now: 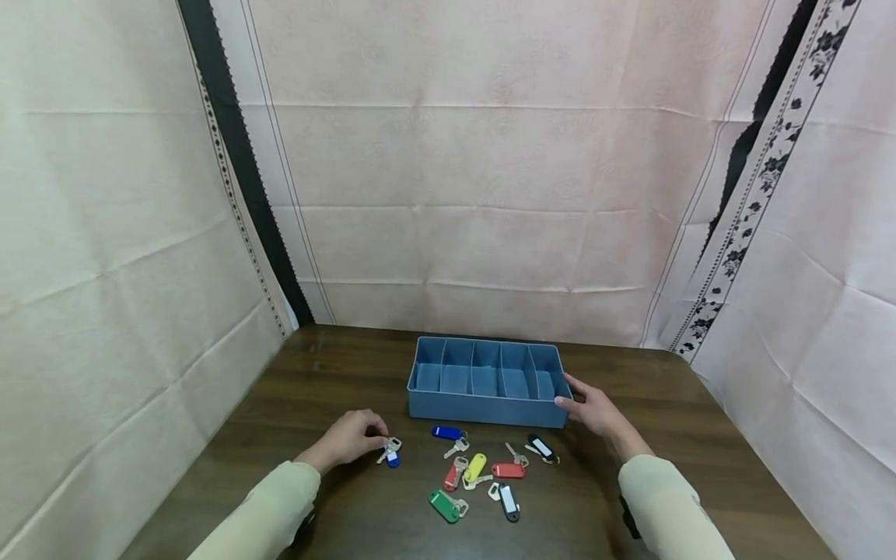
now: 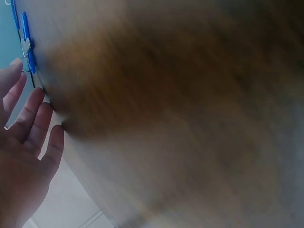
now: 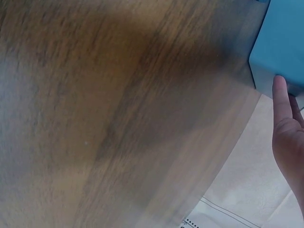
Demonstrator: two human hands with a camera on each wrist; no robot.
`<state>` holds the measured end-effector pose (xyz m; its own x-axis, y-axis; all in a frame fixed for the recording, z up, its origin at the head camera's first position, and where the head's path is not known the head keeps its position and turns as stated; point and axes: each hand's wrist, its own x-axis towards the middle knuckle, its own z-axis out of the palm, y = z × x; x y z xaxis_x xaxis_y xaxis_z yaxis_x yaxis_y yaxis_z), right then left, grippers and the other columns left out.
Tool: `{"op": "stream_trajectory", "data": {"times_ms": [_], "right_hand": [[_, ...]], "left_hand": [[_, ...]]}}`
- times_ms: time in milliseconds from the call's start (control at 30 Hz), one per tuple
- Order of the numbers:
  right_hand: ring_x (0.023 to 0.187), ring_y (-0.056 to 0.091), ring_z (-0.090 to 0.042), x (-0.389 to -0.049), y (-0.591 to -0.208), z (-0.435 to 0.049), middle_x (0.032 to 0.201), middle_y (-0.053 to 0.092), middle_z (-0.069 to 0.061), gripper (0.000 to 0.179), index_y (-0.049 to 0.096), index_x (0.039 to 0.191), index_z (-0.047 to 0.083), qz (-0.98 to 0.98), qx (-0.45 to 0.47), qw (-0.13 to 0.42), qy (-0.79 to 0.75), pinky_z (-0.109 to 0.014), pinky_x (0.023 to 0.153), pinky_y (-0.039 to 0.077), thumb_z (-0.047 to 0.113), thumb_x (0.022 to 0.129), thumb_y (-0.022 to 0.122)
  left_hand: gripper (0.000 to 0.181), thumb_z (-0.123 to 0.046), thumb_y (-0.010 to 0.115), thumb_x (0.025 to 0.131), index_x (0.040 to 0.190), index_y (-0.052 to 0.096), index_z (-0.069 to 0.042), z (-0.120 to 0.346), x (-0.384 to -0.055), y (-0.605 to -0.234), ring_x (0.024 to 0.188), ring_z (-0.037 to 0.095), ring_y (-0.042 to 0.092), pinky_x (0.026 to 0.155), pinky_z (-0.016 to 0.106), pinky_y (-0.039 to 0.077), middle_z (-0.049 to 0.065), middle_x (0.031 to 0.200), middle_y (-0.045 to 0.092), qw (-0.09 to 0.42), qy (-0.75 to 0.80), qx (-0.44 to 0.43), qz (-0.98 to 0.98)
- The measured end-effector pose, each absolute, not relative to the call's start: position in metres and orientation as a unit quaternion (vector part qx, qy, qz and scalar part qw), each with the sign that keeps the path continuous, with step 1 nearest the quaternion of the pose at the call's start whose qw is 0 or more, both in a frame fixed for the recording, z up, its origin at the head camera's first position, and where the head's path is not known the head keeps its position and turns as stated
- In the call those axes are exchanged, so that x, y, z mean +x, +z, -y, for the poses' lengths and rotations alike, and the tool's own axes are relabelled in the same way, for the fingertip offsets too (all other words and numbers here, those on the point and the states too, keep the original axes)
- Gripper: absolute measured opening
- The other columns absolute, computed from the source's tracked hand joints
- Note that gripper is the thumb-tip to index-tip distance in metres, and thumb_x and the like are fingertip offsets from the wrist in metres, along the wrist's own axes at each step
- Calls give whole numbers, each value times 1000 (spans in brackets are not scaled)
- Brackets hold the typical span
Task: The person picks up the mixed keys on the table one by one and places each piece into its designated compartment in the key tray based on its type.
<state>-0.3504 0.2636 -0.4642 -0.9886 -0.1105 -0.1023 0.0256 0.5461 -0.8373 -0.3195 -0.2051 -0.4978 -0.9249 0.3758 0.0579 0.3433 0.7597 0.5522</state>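
Left of lower centre in the head view, the left hand (image 1: 348, 443), thumb and finger together, pinches silver keys (image 1: 393, 444) joined to a small bright-blue tag (image 1: 393, 460). Right of lower centre, the right hand (image 1: 598, 411) grips the right end of a plain blue, oblong, five-compartment box (image 1: 483, 409).

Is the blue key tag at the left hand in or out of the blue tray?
Out. In the head view, the blue key tag is at the left hand, left of the blue tray.
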Motion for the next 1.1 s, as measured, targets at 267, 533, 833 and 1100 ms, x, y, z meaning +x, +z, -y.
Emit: {"op": "stream_trajectory", "data": {"times_ms": [267, 533, 833, 1100], "right_hand": [[131, 46, -45, -351, -463, -263, 154, 32, -28, 80, 24, 159, 13, -871, -12, 74, -485, -50, 101, 45, 43, 95, 64], [129, 47, -46, -348, -462, -261, 154, 32, -29, 86, 25, 158, 10, -873, -13, 64, -483, -52, 101, 45, 50, 92, 64], [130, 47, -45, -349, -462, -258, 153, 33, -28, 80, 26, 158, 13, -876, 0, 61, -478, -51, 101, 45, 46, 95, 63], [126, 51, -44, -350, -468, -260, 153, 32, -29, 77, 26, 158, 14, -876, -2, 58, -479, -54, 101, 44, 45, 97, 60]], "left_hand": [[8, -18, 75, 90, 85, 72, -13, 202, -320, -496, 80, 12, 56, 76, 39, 50, -6, 85, 61, 16, 270, 198, -942], [9, -13, 74, 90, 83, 70, -18, 202, -322, -501, 79, 12, 55, 75, 39, 50, -7, 84, 59, 2, 260, 218, -941], [9, -12, 69, 92, 85, 69, -18, 201, -322, -490, 79, 12, 54, 71, 33, 48, -6, 87, 59, -20, 308, 217, -926], [10, -11, 67, 94, 86, 69, -17, 200, -326, -471, 84, 12, 56, 75, 30, 50, -5, 91, 60, -45, 353, 186, -916]]}}
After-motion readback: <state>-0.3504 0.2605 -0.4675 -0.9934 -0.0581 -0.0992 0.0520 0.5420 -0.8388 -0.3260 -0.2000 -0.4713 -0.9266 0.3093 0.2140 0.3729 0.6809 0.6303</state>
